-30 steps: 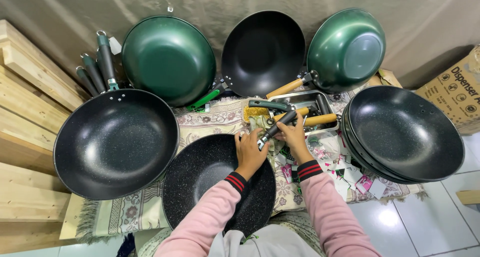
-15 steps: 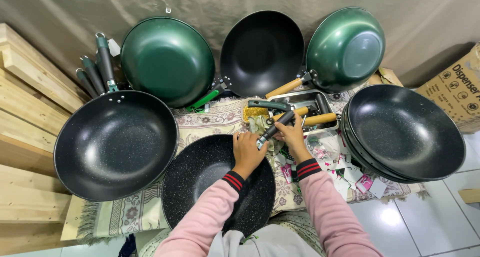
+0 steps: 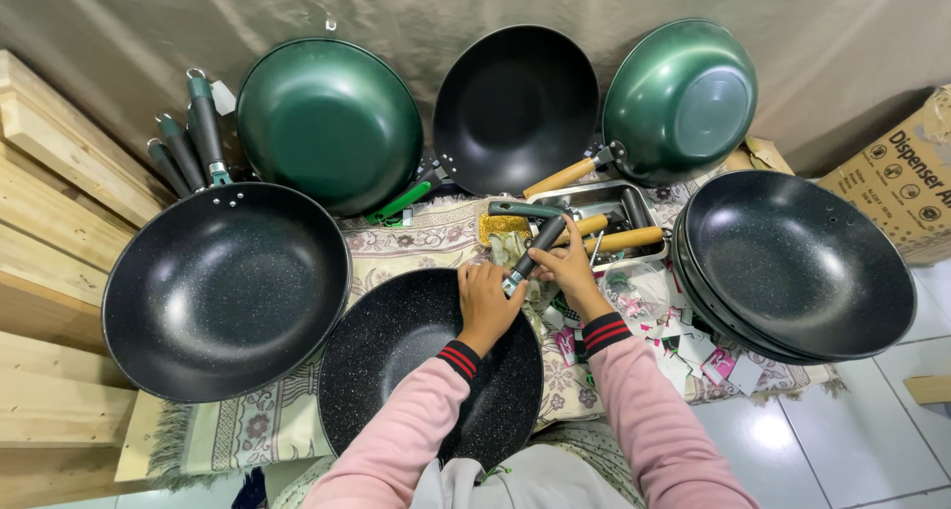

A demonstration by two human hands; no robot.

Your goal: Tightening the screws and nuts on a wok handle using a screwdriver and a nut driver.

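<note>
Speckled black pan (image 3: 416,370) lies on the patterned cloth (image 3: 416,247) right before the person, its bowl empty, with a dark handle (image 3: 535,247) meeting its far rim. Left hand (image 3: 487,306) clasps that rim beside the joint while right hand (image 3: 567,271) pinches the handle's lower end. Behind them, a steel tray (image 3: 649,207) holds loose wooden and dark handles.

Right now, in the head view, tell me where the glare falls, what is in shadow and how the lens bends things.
Head view: soft glare patches on the left pan, the right pan stack and the floor tiles; shadow darkens the back curtain beside the box; wide-angle lens bows the wooden planks; both the left hand and the right hand are sharp.
</note>
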